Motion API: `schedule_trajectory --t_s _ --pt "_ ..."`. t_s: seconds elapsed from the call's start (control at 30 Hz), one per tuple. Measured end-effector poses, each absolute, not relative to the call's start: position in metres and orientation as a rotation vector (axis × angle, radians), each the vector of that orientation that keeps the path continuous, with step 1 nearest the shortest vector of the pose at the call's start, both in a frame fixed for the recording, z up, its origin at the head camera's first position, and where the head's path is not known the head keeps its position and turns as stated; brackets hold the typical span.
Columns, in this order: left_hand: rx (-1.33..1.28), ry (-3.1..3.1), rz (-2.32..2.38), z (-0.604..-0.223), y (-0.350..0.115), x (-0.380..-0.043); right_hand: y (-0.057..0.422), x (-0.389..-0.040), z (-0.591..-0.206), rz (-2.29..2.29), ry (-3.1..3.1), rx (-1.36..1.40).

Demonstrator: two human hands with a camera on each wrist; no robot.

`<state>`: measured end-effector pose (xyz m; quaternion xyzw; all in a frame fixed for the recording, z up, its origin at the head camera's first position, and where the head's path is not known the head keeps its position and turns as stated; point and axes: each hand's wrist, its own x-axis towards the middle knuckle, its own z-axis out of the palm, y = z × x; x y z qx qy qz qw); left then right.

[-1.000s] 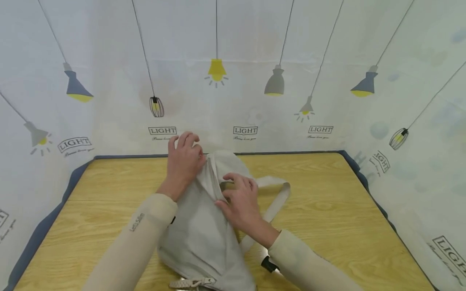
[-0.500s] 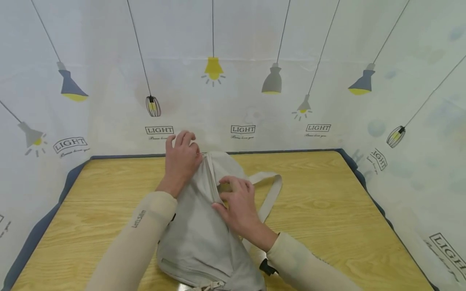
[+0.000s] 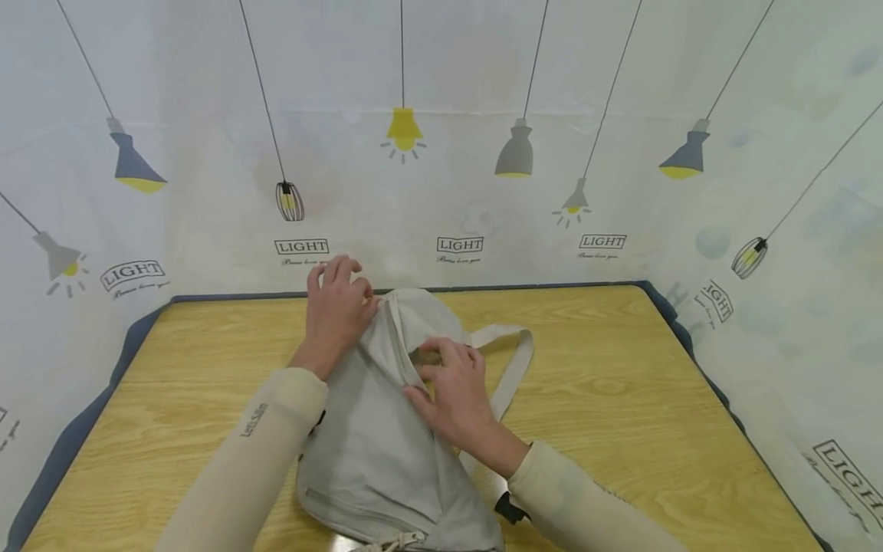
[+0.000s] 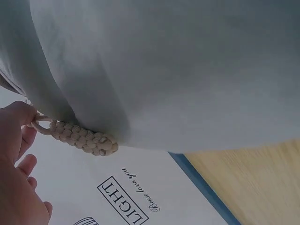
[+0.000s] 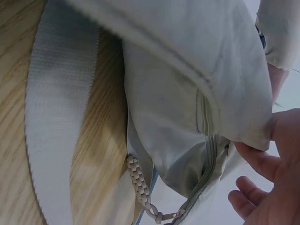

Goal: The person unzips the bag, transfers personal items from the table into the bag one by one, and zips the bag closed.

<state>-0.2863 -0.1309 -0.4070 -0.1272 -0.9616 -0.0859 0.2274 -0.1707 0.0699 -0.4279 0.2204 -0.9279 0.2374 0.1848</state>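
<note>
A pale grey fabric bag (image 3: 386,452) lies on the table, its far end partly unzipped. My left hand (image 3: 338,310) is at that end; in the left wrist view its thumb and finger pinch the cord loop of a beige braided zip pull (image 4: 84,138). With thumb and fingers my right hand (image 3: 451,387) pinches the fabric edge beside the open zip (image 5: 211,159). Below that hand in the right wrist view, a braided pull (image 5: 139,183) hangs from a slider; I cannot tell whether it is the same one. The inside of the bag is mostly hidden.
A grey webbing strap (image 3: 513,376) loops out on the wooden table (image 3: 621,383) to the right. Another zip (image 3: 359,510) crosses the bag's near end. A white sheet (image 3: 428,69) printed with lamps stands behind and at both sides, with a blue edge round the table.
My left hand has shifted slightly left and down at the far end. The right hand keeps its hold. More of the bag's near zip shows now, and the strap sits a little further left.
</note>
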Motion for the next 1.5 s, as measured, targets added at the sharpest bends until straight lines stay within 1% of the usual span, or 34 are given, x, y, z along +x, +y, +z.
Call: schedule_trajectory --t_s 0.33,0.6,0.87,1.1,1.33,1.5 --pt "-0.422 -2.622 -0.283 -0.414 -0.134 -0.286 0.073 -0.167 -0.425 0.641 -2.667 0.633" --pt "-0.342 -2.624 -0.178 -0.413 -0.127 -0.287 0.073 -0.167 -0.425 0.604 -2.62 0.706" --pt "-0.306 -2.728 -0.221 -0.412 -0.126 -0.286 0.076 -0.168 -0.426 0.696 -2.648 0.67" --pt "-0.366 -2.734 -0.34 -0.414 -0.13 -0.284 0.079 -0.17 -0.428 0.823 -2.623 0.655" --pt "-0.441 -2.815 -0.448 -0.414 -0.133 -0.279 0.082 -0.167 -0.43 0.786 -2.641 0.677" --pt "-0.51 -2.829 -0.451 -0.417 -0.145 -0.278 0.086 -0.164 -0.433 0.687 -2.706 0.691"
